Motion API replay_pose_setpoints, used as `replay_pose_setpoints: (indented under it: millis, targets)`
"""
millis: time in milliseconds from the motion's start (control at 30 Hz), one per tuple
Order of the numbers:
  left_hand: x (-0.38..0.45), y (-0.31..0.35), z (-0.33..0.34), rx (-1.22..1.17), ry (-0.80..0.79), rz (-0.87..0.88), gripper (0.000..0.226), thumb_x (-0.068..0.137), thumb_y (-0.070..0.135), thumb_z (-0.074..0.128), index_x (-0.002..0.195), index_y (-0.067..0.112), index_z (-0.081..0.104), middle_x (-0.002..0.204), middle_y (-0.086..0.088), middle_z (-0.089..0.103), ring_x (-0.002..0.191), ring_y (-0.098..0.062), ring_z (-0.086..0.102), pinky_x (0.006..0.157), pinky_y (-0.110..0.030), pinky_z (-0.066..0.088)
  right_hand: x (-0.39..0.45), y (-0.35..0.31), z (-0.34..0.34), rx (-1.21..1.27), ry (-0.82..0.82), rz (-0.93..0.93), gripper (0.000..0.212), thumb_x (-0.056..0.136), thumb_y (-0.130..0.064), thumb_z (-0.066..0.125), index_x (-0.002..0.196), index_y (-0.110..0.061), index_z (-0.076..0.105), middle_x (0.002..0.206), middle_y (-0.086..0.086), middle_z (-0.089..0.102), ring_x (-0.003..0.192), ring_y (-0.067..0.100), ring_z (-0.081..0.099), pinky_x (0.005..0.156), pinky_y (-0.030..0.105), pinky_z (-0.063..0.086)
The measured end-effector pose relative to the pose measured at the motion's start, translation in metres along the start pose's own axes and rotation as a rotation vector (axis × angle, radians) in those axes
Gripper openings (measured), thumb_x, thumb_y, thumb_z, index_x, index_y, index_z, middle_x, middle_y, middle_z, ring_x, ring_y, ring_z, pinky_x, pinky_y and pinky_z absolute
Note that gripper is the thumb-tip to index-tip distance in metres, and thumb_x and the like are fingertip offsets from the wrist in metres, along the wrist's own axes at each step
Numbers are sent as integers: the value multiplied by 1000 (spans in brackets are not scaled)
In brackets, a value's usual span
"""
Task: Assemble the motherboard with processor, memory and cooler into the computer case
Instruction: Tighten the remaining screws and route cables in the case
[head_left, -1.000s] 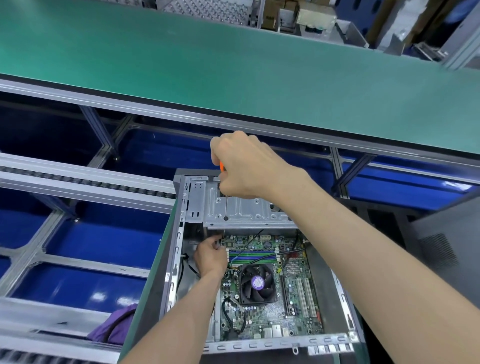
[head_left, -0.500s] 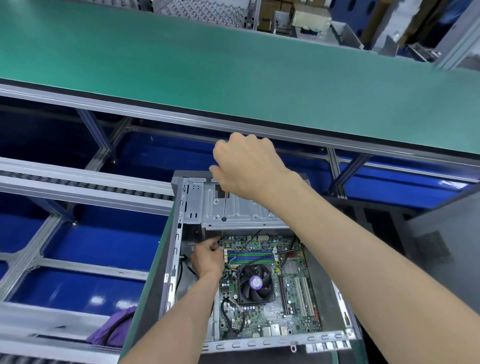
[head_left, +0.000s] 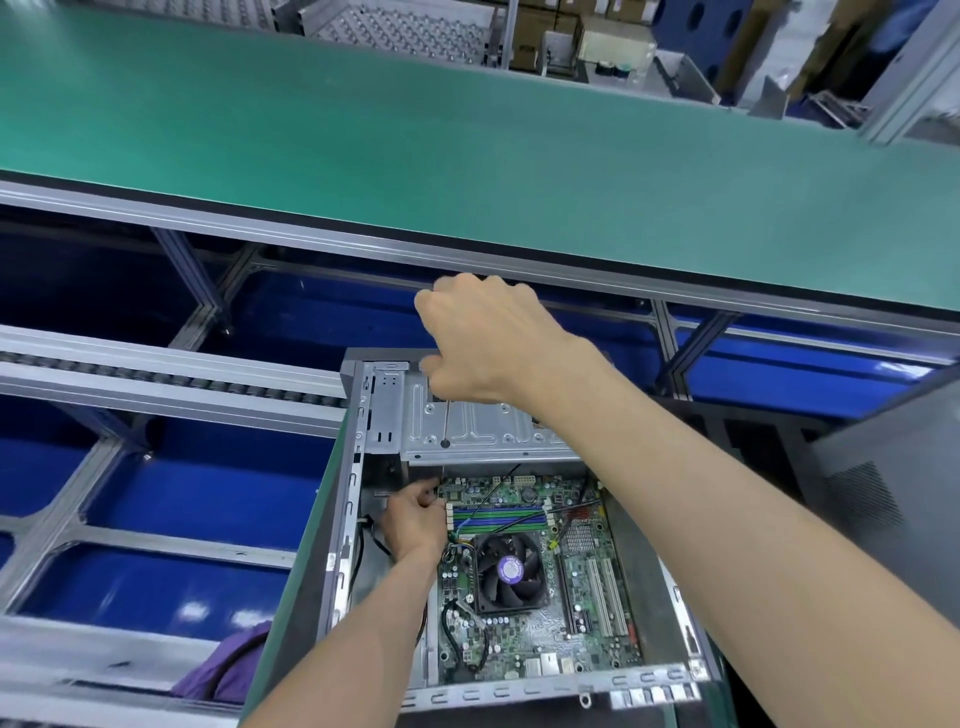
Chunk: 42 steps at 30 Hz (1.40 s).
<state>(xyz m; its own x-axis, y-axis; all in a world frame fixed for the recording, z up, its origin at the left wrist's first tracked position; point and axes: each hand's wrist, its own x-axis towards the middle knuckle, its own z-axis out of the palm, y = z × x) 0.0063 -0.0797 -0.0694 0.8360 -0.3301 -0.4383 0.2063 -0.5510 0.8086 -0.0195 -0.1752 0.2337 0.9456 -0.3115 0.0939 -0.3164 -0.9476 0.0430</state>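
Note:
An open grey computer case (head_left: 358, 519) lies in front of me with the green motherboard (head_left: 524, 623) inside it. A black cooler fan (head_left: 511, 571) with a purple hub sits mid-board, and blue and green memory slots (head_left: 498, 517) run above it. My right hand (head_left: 483, 348) grips a screwdriver (head_left: 445, 423) from above; its thin shaft points down through the metal drive bay (head_left: 467, 431). My left hand (head_left: 413, 519) is inside the case at the board's upper left corner, fingers pinched near the shaft's lower end.
A green conveyor belt (head_left: 467, 145) runs across behind the case. Aluminium frame rails and rollers (head_left: 156, 374) with blue panels below lie to the left. A purple cloth (head_left: 228, 665) sits at lower left. A dark side panel (head_left: 893, 493) stands at right.
My right hand has turned slightly on the screwdriver, hiding its orange handle. The left hand stays at the board's corner.

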Motion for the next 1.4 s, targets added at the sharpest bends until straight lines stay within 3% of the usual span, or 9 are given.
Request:
replay_pose_setpoints:
  millis: [133, 200, 367, 433, 533, 767, 967, 1200, 1400]
  targets:
    - [0, -1, 1, -2, 3, -4, 32, 88, 1, 68, 110, 23, 74, 81, 12, 67, 84, -18, 67, 93, -41, 56, -2, 7, -2, 196, -106, -2, 25, 73, -13, 57, 98, -14, 57, 98, 5, 55, 85, 31, 54, 62, 37, 44]
    - [0, -1, 1, -4, 9, -7, 33, 87, 0, 68, 110, 23, 74, 82, 12, 67, 83, -15, 66, 92, -37, 56, -2, 4, 3, 153, -31, 44, 11, 83, -16, 58, 90, -12, 51, 84, 4, 47, 77, 31, 49, 58, 35, 34]
    - [-1, 2, 0, 1, 11, -3, 32, 87, 1, 68, 110, 23, 74, 80, 12, 67, 82, -14, 65, 92, -38, 56, -3, -3, 8, -86, 109, 85, 41, 97, -33, 52, 68, -17, 28, 68, -2, 23, 62, 28, 36, 56, 36, 21]
    - [-2, 2, -1, -1, 4, -9, 32, 88, 1, 67, 110, 23, 74, 81, 12, 67, 83, -14, 65, 93, -39, 56, -3, -4, 3, 10, 44, 38, 22, 87, -33, 58, 82, -16, 44, 77, 0, 38, 67, 29, 45, 57, 35, 25]
    - [-2, 3, -1, -15, 0, -14, 31, 88, 1, 67, 111, 21, 74, 82, 11, 67, 82, -15, 66, 91, -38, 57, -5, -2, -2, 153, -53, -15, 27, 75, -20, 58, 101, -15, 54, 99, 3, 51, 79, 29, 51, 61, 36, 32]
    - [-3, 4, -2, -13, -18, -4, 32, 90, 0, 66, 114, 19, 72, 85, 5, 68, 81, -15, 66, 90, -41, 57, -4, -2, 4, -100, 106, 64, 23, 97, -28, 52, 83, -14, 40, 67, -3, 22, 68, 31, 38, 56, 35, 22]
    - [-3, 5, -3, -12, -17, -20, 33, 90, 0, 66, 113, 21, 72, 87, 7, 69, 81, -14, 66, 89, -42, 58, -4, 0, -2, 180, -66, -38, 26, 74, -17, 58, 99, -16, 53, 97, 2, 51, 81, 29, 52, 59, 34, 34]
    - [-1, 3, -2, -27, -18, -28, 32, 90, -1, 64, 112, 21, 73, 87, 6, 68, 87, -18, 66, 94, -41, 55, -3, 1, 4, -134, 107, 70, 28, 97, -36, 52, 84, -15, 40, 67, -3, 22, 68, 30, 42, 59, 37, 27]
    - [-2, 2, -1, -23, -26, -26, 33, 90, 0, 65, 112, 23, 73, 89, 6, 69, 89, -19, 66, 94, -41, 56, -1, 1, -2, 141, -36, -11, 23, 75, -17, 59, 98, -15, 57, 97, 2, 53, 79, 29, 50, 54, 30, 24]
